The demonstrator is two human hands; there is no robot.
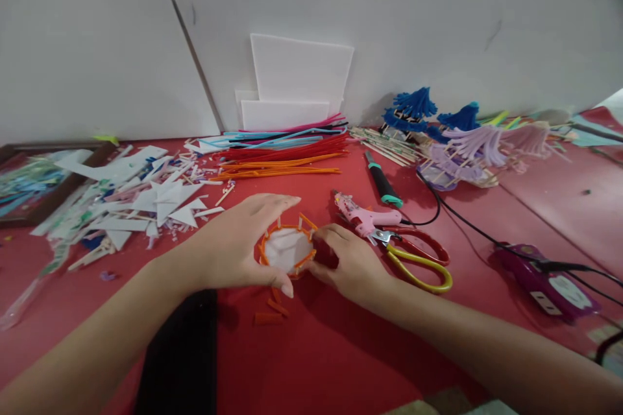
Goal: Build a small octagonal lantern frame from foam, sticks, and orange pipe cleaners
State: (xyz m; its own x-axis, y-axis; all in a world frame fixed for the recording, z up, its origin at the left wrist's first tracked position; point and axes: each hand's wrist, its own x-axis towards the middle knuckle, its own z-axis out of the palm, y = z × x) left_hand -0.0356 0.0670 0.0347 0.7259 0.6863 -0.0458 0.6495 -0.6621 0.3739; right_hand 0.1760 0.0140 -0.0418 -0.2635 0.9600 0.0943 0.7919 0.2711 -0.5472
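**Item:** small round white foam disc (286, 250), ringed with orange pipe cleaner woven through short wooden pegs. It lies flat on the red table cover (341, 350) between the two hands. Being round it has no long axis, and the pegs point up.

**Left hand** (238, 243): half closed around the disc's left side, thumb at the near rim, fingers arched over the far rim.

**Right hand** (350, 262): fingers curled in against the right rim. The fingertips are hidden, so its grip cannot be told.

**Hard to make out:** the disc's right edge, behind the right fingers.

**Surroundings:**
- Just right of the right hand: pink glue gun (363, 215) and red-and-yellow-handled scissors (418, 259).
- Just below the left thumb: cut orange bits (272, 311).
- Well left of the left hand: white foam offcuts (146, 198).
- Beyond both hands: bundle of coloured pipe cleaners (282, 155).
- Open cover lies nearer than the hands.
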